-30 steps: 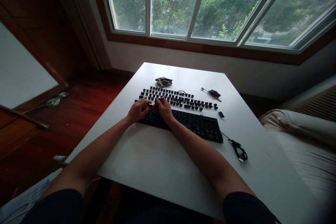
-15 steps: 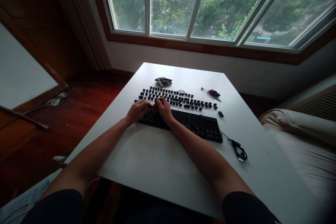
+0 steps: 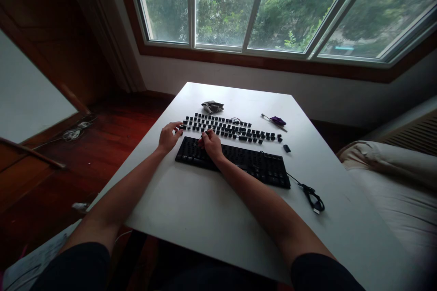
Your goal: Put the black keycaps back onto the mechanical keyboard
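Observation:
A black keyboard [image 3: 246, 163] lies on the white table [image 3: 205, 209]. Behind it, rows of loose black keycaps [image 3: 232, 128] are laid out. My left hand [image 3: 168, 136] is off the keyboard's left corner, its fingers pinched on a keycap at the left end of the rows. My right hand [image 3: 212, 143] rests on the left part of the keyboard. It is closed around a small thin tool [image 3: 201, 137] that points left and down at the keys.
A crumpled grey cloth [image 3: 212, 106] lies behind the keycaps, and a purple brush [image 3: 277, 121] lies to the right. One stray keycap [image 3: 287, 148] sits by the keyboard's far right corner. The coiled cable and plug [image 3: 312, 198] trail right. A cushion [image 3: 392, 163] is beyond the table's right edge.
My left hand has left the keyboard and moved left and back to the end of the keycap rows. My right hand stays on the keyboard with the tool.

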The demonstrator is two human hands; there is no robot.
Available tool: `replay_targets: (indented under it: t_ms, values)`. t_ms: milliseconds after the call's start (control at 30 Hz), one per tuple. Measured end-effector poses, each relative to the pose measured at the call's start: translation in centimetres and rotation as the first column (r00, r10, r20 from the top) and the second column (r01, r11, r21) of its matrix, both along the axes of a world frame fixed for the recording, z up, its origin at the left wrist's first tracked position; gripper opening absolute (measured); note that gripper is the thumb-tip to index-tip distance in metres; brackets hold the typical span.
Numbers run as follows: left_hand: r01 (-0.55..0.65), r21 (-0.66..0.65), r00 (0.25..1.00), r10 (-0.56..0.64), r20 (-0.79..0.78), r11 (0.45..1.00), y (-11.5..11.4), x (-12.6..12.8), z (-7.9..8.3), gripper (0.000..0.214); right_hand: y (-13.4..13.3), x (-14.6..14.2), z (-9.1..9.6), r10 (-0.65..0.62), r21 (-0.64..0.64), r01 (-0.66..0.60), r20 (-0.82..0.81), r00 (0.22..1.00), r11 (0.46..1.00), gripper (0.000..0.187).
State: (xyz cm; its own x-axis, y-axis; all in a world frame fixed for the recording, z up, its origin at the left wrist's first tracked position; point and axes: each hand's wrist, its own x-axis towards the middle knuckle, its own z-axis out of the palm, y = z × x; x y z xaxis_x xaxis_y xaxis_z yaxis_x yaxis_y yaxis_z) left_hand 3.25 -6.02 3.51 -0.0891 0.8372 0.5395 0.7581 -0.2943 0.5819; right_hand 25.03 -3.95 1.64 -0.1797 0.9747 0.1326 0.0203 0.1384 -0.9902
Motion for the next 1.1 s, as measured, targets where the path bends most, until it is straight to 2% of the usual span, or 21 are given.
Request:
replay_targets:
  t_ms: [167,500,833,1100]
  values:
    - [-0.022,-0.040,0.992,0.016,-0.128,0.999,1.5,-0.8,-0.5,0.022,-0.7,0.1,0.3,0.022,0.024,-0.023,0.045,0.999,0.999,0.024]
    - [0.009,-0.102,0.946,-0.041,-0.320,0.995,3.3,-0.1,-1.6,0.017,-1.6,1.0,0.3,0.027,0.016,-0.028,0.029,0.999,0.999,0.024]
    - [0.006,-0.137,0.947,-0.049,-0.318,0.991,3.7,0.2,-1.8,0.022,-1.8,1.2,0.5,0.043,0.026,-0.044,0.038,0.998,0.999,0.026]
    - [-0.087,-0.150,0.933,0.028,-0.358,0.985,2.9,-1.5,-1.9,0.034,-1.8,1.2,0.4,0.048,0.023,-0.049,0.055,0.997,0.999,0.025]
